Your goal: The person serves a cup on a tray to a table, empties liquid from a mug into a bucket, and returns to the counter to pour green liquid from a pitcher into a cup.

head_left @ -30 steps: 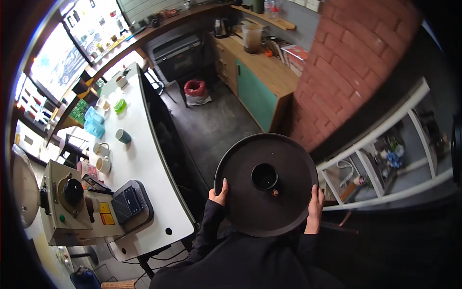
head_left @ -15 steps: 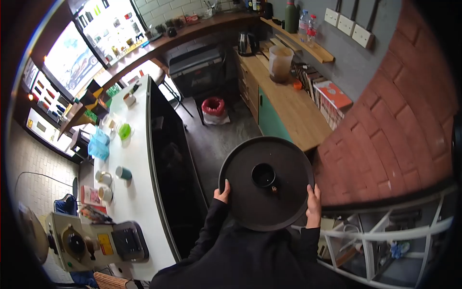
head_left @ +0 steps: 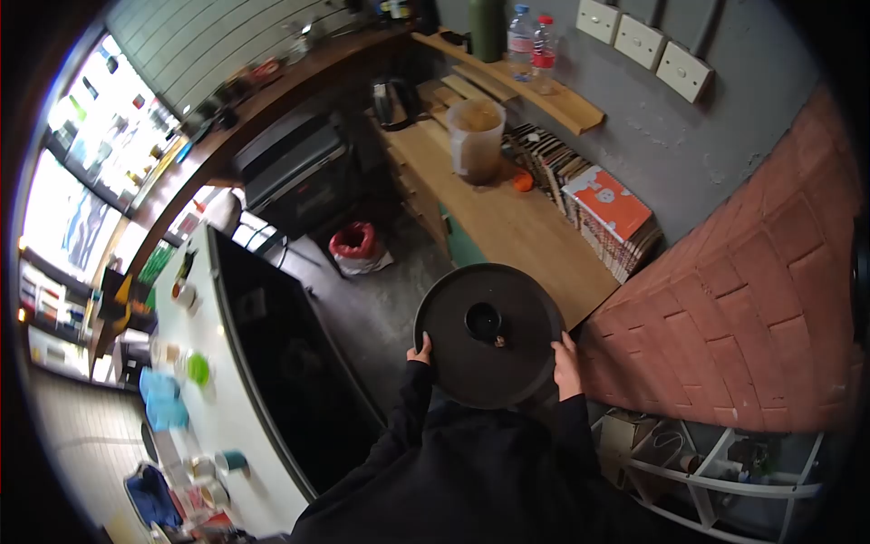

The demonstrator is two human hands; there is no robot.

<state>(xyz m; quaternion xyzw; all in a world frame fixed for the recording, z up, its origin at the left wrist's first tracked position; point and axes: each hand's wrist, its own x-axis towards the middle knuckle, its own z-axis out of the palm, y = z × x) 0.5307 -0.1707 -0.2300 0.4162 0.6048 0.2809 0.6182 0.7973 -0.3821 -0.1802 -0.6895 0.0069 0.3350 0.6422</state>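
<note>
A round dark serving tray [head_left: 453,367] is held level in front of my body. On it, near the middle, stands a black cup [head_left: 483,320], with a small brownish object [head_left: 499,341] beside it that is too small to name. My left hand [head_left: 420,350] grips the tray's left rim, thumb on top. At the right rim, my right hand [head_left: 566,367] is closed on the edge with its fingers partly hidden under it. Beyond the tray is a wooden cabinet top [head_left: 517,236].
A cloudy plastic tub [head_left: 476,140], a kettle [head_left: 391,104] and a row of books [head_left: 607,213] stand on the cabinet. To the left runs a white counter [head_left: 245,444] with cups. A red-lined bin [head_left: 355,245] is on the floor; a brick wall [head_left: 734,299] rises at right.
My view has turned right and moved nearer the wooden cabinet. The tray has come along in both hands, with the cup still near its middle.
</note>
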